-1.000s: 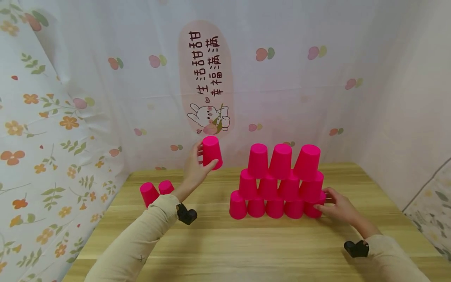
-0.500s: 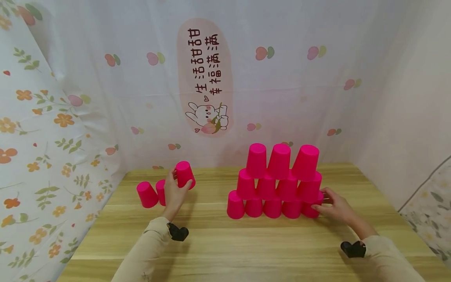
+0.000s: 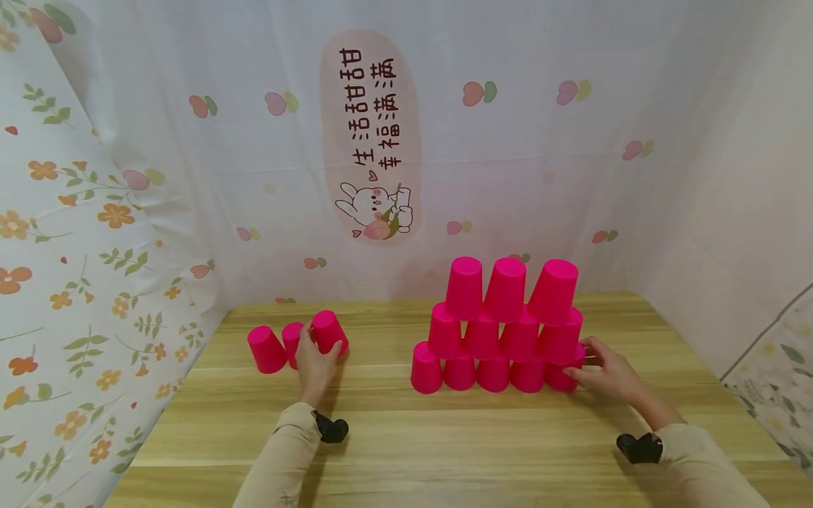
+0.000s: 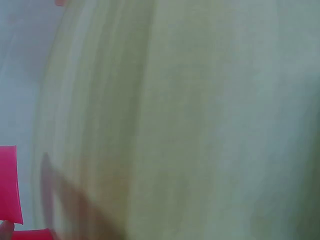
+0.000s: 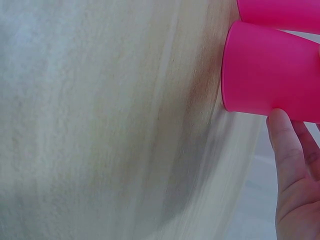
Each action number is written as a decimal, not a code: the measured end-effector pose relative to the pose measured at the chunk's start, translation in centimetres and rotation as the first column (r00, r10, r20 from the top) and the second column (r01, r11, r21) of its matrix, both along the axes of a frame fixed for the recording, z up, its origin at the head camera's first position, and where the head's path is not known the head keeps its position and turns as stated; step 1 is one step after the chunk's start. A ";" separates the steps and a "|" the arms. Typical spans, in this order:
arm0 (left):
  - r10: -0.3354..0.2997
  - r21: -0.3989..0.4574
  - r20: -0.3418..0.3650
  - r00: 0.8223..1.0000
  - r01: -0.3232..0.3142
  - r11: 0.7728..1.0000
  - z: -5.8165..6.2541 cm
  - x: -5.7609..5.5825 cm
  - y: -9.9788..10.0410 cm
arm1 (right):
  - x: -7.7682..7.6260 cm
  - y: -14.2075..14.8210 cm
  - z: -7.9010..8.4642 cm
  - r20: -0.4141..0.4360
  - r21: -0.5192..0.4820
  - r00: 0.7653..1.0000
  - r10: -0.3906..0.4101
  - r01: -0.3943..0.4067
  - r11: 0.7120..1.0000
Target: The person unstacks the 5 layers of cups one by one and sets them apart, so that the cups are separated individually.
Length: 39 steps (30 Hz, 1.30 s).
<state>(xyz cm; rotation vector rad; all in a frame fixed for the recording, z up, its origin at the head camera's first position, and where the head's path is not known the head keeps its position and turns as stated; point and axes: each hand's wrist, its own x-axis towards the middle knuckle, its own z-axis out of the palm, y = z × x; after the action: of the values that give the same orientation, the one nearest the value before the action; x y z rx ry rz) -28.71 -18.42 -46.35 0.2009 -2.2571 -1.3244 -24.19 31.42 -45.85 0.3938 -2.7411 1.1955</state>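
Observation:
My left hand [image 3: 317,367] grips an upside-down pink cup [image 3: 330,333], low over the left part of the table. Only a slice of a pink cup [image 4: 8,185] and a fingertip show in the left wrist view. Two more upturned cups stand to its left: a fully visible cup [image 3: 267,351] and a cup [image 3: 291,343] partly hidden by the hand. On the right rises a three-tier stack of pink cups [image 3: 481,337]. My right hand [image 3: 608,370] holds its bottom right cup [image 5: 272,72], thumb in front and fingers at the far side.
The wood-grain table [image 3: 406,444] ends at a patterned cloth backdrop [image 3: 267,176]. Three separate cups form the stack's top tier, with a wider gap before the right one [image 3: 554,291]. A dark cable [image 3: 765,331] runs along the right cloth.
My left hand has brought its cup left and down, from high in front of the backdrop to beside the two standing cups. My right hand has stayed at the stack.

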 end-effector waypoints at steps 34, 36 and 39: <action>0.022 -0.076 0.021 1.000 -0.021 0.997 -1.5 0.3 0.5 | 0.0 -0.2 0.0 -0.055 -0.001 0.998 0.020 -0.020 1.000; 0.007 -0.097 -0.009 1.000 -0.008 0.995 -1.5 0.2 0.3 | 0.0 -0.2 0.0 -0.048 -0.001 0.999 0.016 -0.016 1.000; -0.013 -0.129 -0.043 0.999 0.008 0.992 -1.1 0.1 0.1 | 0.1 -0.2 0.1 -0.038 0.003 0.999 0.012 -0.012 1.000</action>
<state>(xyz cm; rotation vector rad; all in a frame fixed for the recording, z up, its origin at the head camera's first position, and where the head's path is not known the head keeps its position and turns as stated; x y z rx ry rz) -28.58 -18.36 -47.44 0.1139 -2.2997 -1.1725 -24.11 31.23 -45.76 0.4300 -2.7120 1.1746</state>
